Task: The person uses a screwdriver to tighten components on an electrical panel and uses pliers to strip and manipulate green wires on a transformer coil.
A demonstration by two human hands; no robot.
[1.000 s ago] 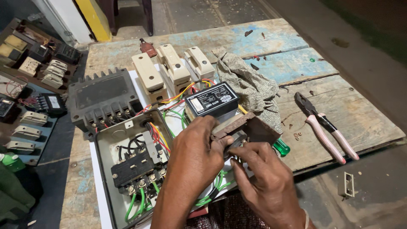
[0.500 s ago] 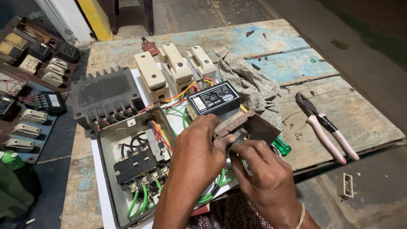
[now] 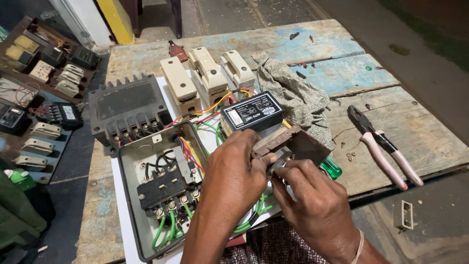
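Hardly anything moved since the earlier frame — both hands stay on the brown block | left hand pinches its near edge | right hand grips beneath | block held above open switch box on desk — pliers well apart.

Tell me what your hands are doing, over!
Left hand and right hand both grip small brown part. Open metal box with green wires beneath. Pliers lie aside, clear.
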